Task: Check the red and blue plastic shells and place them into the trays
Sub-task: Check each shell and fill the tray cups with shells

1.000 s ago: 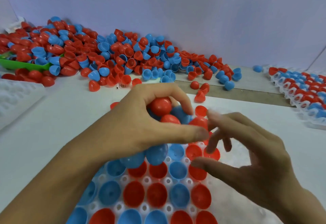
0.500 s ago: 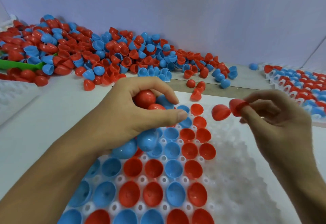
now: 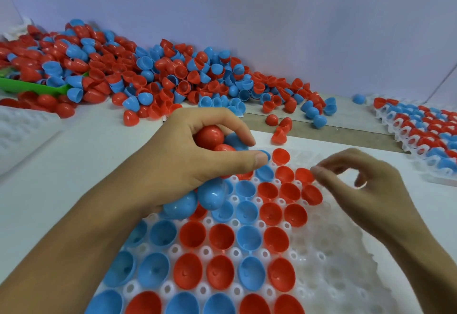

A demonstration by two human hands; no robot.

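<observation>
The right hand (image 3: 366,190), fingers loosely curled and now empty, has just seated its red shell (image 3: 303,174) in the white tray (image 3: 346,252), while the left hand (image 3: 197,162) grips a mixed clutch of shells above the tray's far rows, ready to feed the next.

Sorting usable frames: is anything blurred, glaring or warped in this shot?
Head view: the right hand is motion-blurred at the fingertips; the left hand is sharp; small glare spots on the blue shells it holds; wide-angle bending stretches the near tray.
</observation>
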